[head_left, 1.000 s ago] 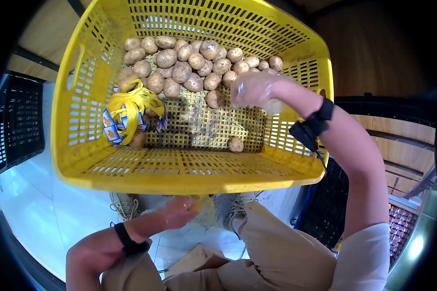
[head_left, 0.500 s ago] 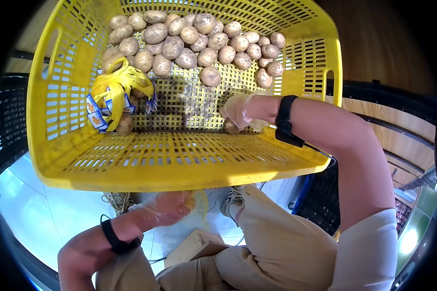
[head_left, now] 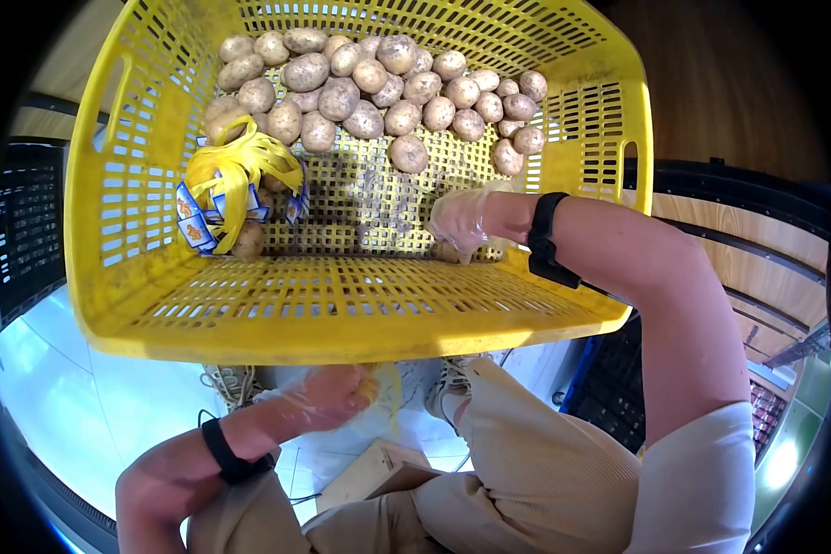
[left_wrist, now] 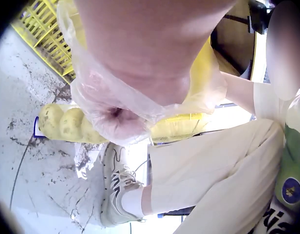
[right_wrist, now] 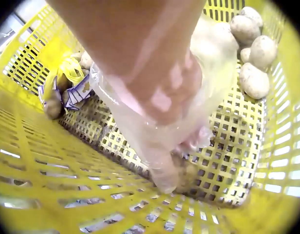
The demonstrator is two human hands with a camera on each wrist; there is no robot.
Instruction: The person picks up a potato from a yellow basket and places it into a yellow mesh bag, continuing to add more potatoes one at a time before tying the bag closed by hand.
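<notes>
My right hand, in a clear plastic glove, is down inside the yellow crate near its front right. Its thumb and fingers close around a potato, which the hand partly hides. Below the crate's front edge, my gloved left hand grips a yellow mesh bag. In the left wrist view, several potatoes lie in a row in that bag, beside a blue-edged label. Loose potatoes are heaped along the crate's back side.
A bundle of yellow mesh bags with blue and white labels lies at the crate's left, near a single potato. A cardboard box stands on the floor between the legs. Dark crates flank the place.
My right hand has come from the back right of the crate to the front, onto the lone potato there. More potatoes show at the back right. The left hand still grips its bag.
</notes>
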